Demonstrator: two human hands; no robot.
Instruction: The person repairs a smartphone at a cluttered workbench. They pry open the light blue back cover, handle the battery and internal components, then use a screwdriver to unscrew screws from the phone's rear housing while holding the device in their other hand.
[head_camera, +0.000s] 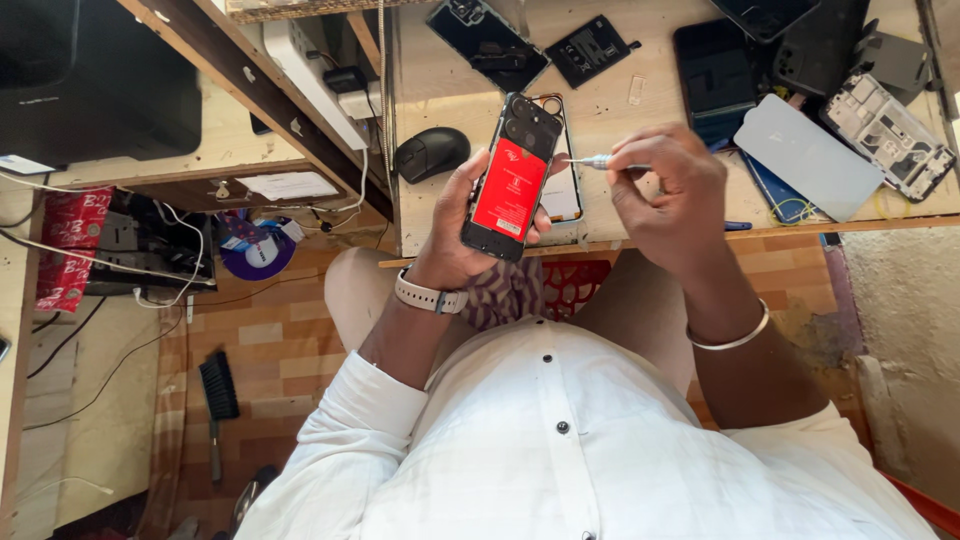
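Opened phone (512, 180), red inside, held tilted; screwdriver (600, 162) tip beside it.

The opened phone (512, 180) shows a glossy black plastic frame around a smooth red sheet. The screwdriver (598, 161) has a bright metal shaft. On the far left, the computer mouse (431, 153) is matt black plastic. The worktable (610, 110) is pale, scuffed wood.
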